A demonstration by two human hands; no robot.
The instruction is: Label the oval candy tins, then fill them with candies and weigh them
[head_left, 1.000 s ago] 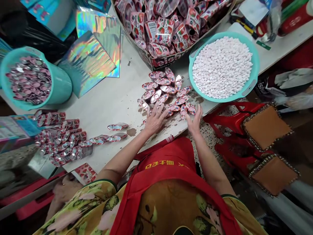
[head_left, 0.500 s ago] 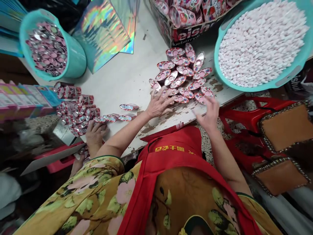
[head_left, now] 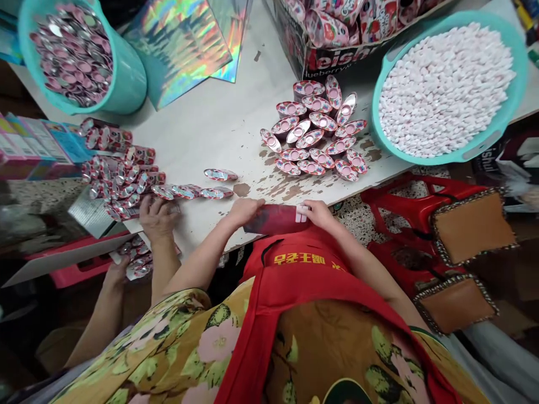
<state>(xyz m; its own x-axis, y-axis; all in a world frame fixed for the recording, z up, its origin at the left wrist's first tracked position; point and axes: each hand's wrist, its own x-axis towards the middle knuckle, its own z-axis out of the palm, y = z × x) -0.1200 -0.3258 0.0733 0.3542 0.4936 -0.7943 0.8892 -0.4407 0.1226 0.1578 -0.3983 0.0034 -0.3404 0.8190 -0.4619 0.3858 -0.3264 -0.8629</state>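
At the table's near edge, a flat dark maroon strip [head_left: 275, 219] with a pale marked right end lies level between my two hands. The fingers of my left hand [head_left: 247, 212] are closed on its left end. Its right end is pinched by my right hand [head_left: 318, 214]. I cannot make out what kind of thing the strip is. Beyond it stands a cluster of small red-and-white printed packs [head_left: 311, 134], their oval pink-centred ends facing up. Left of my left hand, a loose pack [head_left: 220, 174] lies above a short row of packs [head_left: 191, 192].
A co-worker's hand [head_left: 158, 216] touches piled packs [head_left: 122, 174] at left. Teal tubs hold oval lids [head_left: 76, 62] and white tablets [head_left: 446, 90]. A carton [head_left: 324, 60] of packs stands behind; shiny sheets [head_left: 181, 50] lie back left. Red stools [head_left: 391, 213] stand at right.
Both my hands have drawn back from the cluster of packs to the near edge and taken hold of the maroon strip. The view has shifted slightly.
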